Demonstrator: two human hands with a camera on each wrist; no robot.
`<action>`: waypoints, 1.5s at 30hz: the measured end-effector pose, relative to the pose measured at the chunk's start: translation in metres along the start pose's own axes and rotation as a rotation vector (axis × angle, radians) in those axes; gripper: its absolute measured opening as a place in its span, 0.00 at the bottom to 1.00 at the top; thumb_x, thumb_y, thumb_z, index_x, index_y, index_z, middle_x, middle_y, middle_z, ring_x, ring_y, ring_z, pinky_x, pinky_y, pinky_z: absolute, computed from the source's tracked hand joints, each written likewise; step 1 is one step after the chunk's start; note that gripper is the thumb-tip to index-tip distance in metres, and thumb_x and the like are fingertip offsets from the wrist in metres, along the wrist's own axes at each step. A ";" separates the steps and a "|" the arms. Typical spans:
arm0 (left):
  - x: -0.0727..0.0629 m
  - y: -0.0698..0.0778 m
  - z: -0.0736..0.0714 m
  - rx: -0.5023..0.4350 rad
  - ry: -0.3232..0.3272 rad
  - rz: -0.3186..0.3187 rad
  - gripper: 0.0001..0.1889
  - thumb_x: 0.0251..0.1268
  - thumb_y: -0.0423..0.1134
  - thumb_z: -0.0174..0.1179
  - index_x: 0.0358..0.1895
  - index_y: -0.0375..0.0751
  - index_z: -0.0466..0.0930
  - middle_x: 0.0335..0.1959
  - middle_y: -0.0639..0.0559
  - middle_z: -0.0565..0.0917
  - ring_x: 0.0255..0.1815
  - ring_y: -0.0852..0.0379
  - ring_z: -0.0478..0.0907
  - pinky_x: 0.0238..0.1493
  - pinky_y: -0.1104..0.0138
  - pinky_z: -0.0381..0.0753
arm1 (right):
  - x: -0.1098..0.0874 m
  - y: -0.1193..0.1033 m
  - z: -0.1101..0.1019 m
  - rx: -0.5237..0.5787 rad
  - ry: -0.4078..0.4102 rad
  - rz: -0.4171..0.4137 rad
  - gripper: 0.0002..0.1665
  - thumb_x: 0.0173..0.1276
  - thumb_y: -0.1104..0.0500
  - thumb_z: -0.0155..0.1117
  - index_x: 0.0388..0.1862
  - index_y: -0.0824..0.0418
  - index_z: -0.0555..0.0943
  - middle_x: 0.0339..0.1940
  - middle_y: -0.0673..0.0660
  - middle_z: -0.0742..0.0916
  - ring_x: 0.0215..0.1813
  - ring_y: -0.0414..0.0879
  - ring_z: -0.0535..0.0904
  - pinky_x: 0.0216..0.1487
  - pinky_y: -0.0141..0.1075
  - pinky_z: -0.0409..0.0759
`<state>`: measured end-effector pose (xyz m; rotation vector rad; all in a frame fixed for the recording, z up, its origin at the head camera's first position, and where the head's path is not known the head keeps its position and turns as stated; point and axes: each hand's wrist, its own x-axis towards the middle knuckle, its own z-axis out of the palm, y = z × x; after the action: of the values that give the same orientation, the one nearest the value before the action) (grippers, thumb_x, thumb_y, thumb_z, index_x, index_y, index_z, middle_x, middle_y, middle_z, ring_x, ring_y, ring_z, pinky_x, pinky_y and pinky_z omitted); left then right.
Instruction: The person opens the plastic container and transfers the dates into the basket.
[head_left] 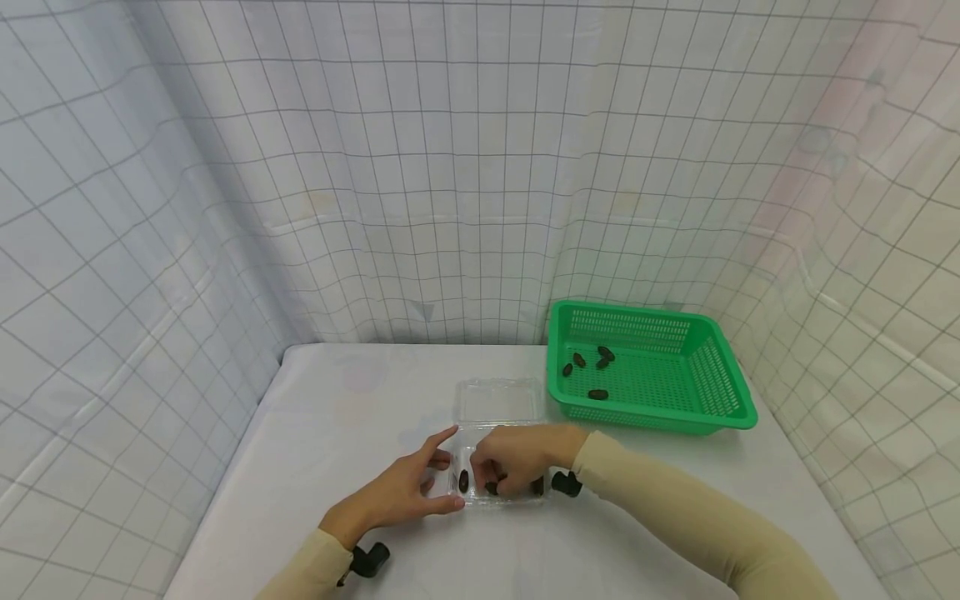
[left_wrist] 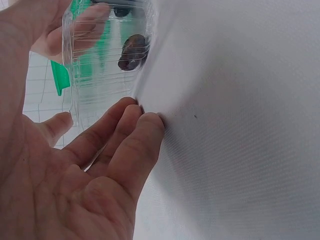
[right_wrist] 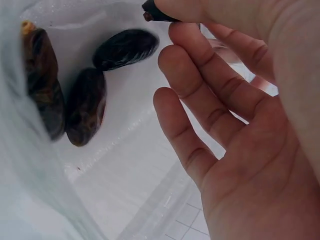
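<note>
Left hand (left_wrist: 75, 185), lower left of left-wrist frame: grip spread along clear box (left_wrist: 95, 92). Right hand (right_wrist: 250, 155), right side of right-wrist frame, pinches 1 dark date (right_wrist: 156, 13).

Dates (right_wrist: 86, 107) are showing blackish brown, the basket (head_left: 645, 416) bright green, the sleeves (head_left: 667, 500) cream, the counter (head_left: 360, 433) white; white curtains (head_left: 495, 167) are carrying a grey grid.

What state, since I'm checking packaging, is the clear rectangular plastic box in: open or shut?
Open: its clear lid lies folded back beyond the box, leaving dark oval dates uncovered.
</note>
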<state>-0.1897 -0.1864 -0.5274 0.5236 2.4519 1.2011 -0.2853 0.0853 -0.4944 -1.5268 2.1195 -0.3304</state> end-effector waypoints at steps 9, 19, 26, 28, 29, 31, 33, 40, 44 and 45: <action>0.000 0.002 0.000 0.012 0.000 0.001 0.60 0.76 0.59 0.80 0.99 0.52 0.49 0.81 0.39 0.83 0.82 0.39 0.83 0.78 0.44 0.88 | -0.009 -0.001 -0.009 0.043 0.067 -0.024 0.11 0.77 0.66 0.81 0.48 0.51 0.89 0.42 0.42 0.90 0.45 0.32 0.85 0.52 0.23 0.86; 0.000 0.003 0.000 0.015 0.000 -0.004 0.60 0.77 0.59 0.80 0.99 0.52 0.48 0.81 0.38 0.83 0.81 0.39 0.84 0.77 0.43 0.88 | -0.019 0.000 -0.016 0.097 0.132 -0.020 0.11 0.77 0.67 0.80 0.51 0.54 0.89 0.45 0.42 0.92 0.47 0.32 0.87 0.58 0.32 0.94; 0.000 0.003 0.001 0.013 0.000 -0.007 0.60 0.76 0.60 0.80 0.99 0.52 0.48 0.81 0.38 0.83 0.81 0.38 0.83 0.77 0.44 0.89 | -0.029 0.002 -0.020 0.112 0.183 -0.012 0.09 0.79 0.65 0.79 0.52 0.54 0.90 0.46 0.43 0.92 0.46 0.26 0.85 0.58 0.35 0.95; 0.000 0.003 0.002 0.016 0.003 -0.010 0.60 0.76 0.60 0.80 0.99 0.51 0.49 0.80 0.38 0.84 0.81 0.39 0.84 0.76 0.44 0.90 | -0.032 0.003 -0.022 0.120 0.203 -0.019 0.09 0.79 0.64 0.79 0.52 0.54 0.90 0.47 0.43 0.93 0.46 0.27 0.85 0.58 0.37 0.96; 0.000 0.003 0.002 0.020 0.005 -0.013 0.60 0.76 0.60 0.80 0.99 0.51 0.49 0.80 0.38 0.84 0.80 0.39 0.84 0.76 0.44 0.90 | -0.034 0.004 -0.023 0.121 0.216 -0.026 0.09 0.79 0.64 0.79 0.52 0.54 0.89 0.46 0.43 0.93 0.47 0.27 0.86 0.58 0.37 0.96; 0.000 0.004 0.003 0.021 0.008 -0.022 0.60 0.76 0.59 0.81 0.99 0.51 0.49 0.80 0.38 0.84 0.80 0.39 0.84 0.76 0.44 0.90 | -0.038 0.005 -0.025 0.128 0.240 -0.039 0.09 0.80 0.64 0.79 0.52 0.54 0.89 0.46 0.44 0.93 0.47 0.27 0.86 0.59 0.40 0.96; 0.000 0.004 0.003 0.015 0.010 -0.030 0.60 0.75 0.58 0.81 0.99 0.52 0.49 0.80 0.38 0.84 0.81 0.39 0.84 0.77 0.44 0.89 | -0.041 0.007 -0.028 0.141 0.264 -0.049 0.09 0.79 0.65 0.79 0.52 0.55 0.89 0.47 0.46 0.94 0.48 0.28 0.87 0.60 0.43 0.97; 0.000 0.005 0.004 0.005 0.016 -0.034 0.60 0.75 0.57 0.81 0.98 0.50 0.49 0.81 0.37 0.83 0.82 0.38 0.83 0.78 0.44 0.88 | -0.055 0.015 -0.036 0.175 0.335 -0.046 0.09 0.79 0.65 0.79 0.51 0.55 0.88 0.48 0.50 0.95 0.49 0.29 0.87 0.59 0.46 0.97; -0.001 0.005 0.005 -0.004 0.016 -0.037 0.60 0.75 0.57 0.81 0.99 0.51 0.49 0.81 0.37 0.82 0.83 0.38 0.82 0.79 0.44 0.88 | -0.063 0.019 -0.041 0.182 0.356 -0.022 0.10 0.79 0.64 0.79 0.52 0.53 0.88 0.48 0.50 0.94 0.49 0.32 0.87 0.60 0.48 0.96; -0.001 0.005 0.005 -0.006 0.015 -0.037 0.60 0.75 0.57 0.81 0.99 0.51 0.49 0.81 0.37 0.82 0.83 0.38 0.82 0.79 0.44 0.88 | -0.064 0.020 -0.042 0.185 0.360 -0.012 0.10 0.79 0.64 0.79 0.52 0.52 0.88 0.48 0.49 0.94 0.50 0.33 0.87 0.60 0.49 0.96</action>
<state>-0.1861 -0.1806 -0.5257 0.4674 2.4590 1.2011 -0.3076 0.1482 -0.4520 -1.4567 2.2702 -0.8366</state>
